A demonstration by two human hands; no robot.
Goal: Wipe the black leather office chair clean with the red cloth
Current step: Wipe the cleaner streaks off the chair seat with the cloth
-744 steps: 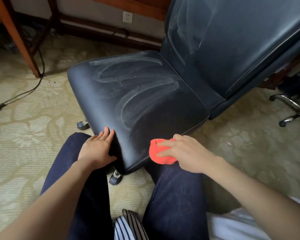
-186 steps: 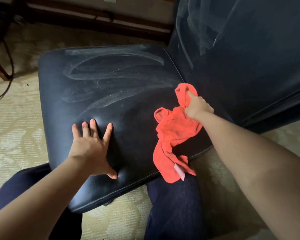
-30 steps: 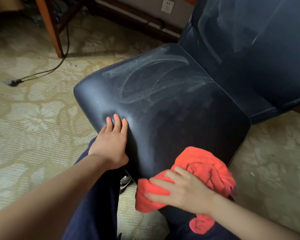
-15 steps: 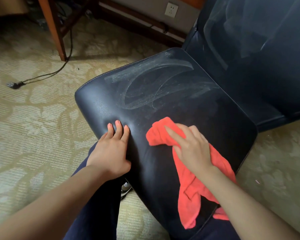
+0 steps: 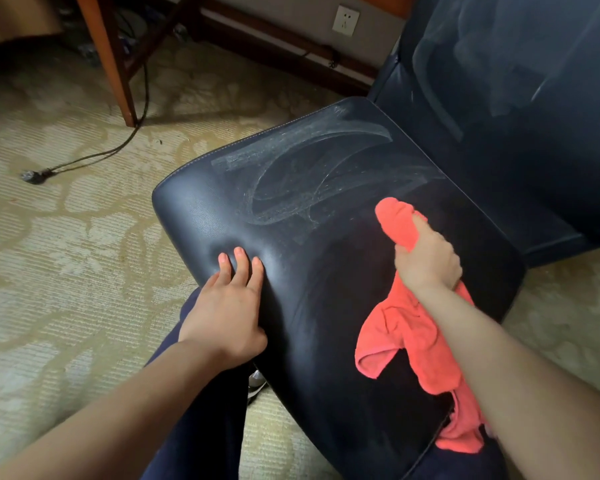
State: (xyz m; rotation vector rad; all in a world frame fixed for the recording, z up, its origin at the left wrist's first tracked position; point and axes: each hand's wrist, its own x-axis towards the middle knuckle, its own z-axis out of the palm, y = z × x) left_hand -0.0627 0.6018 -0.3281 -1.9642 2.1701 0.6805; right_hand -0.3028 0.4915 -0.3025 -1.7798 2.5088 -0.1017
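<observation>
Head view: half a second before, the right hand (image 5: 426, 261) lay with straight fingers on the cloth (image 5: 409, 337) near the front middle of the seat (image 5: 291, 209). It had since slid toward the back of the seat, and its fingers had curled round a bunched fold of the cloth. The fold's end stuck out beyond the fist toward the backrest (image 5: 516, 98). The rest of the red cloth trailed under the wrist across the seat's right half and hung over its front edge.

The left hand (image 5: 229, 313) had kept its place at the seat's front left corner. It lay flat, fingers straight and close together, pressing a shallow dent into the leather and holding nothing.

Pale dust streaks still curved over the far half of the seat, just ahead of the cloth; the near half looked dark.

Beyond the seat's far left corner a table leg (image 5: 108, 60) stood on the carpet (image 5: 49, 271), with a cable (image 5: 94, 155) running from its foot. A wall socket (image 5: 345, 20) sat behind the seat.
</observation>
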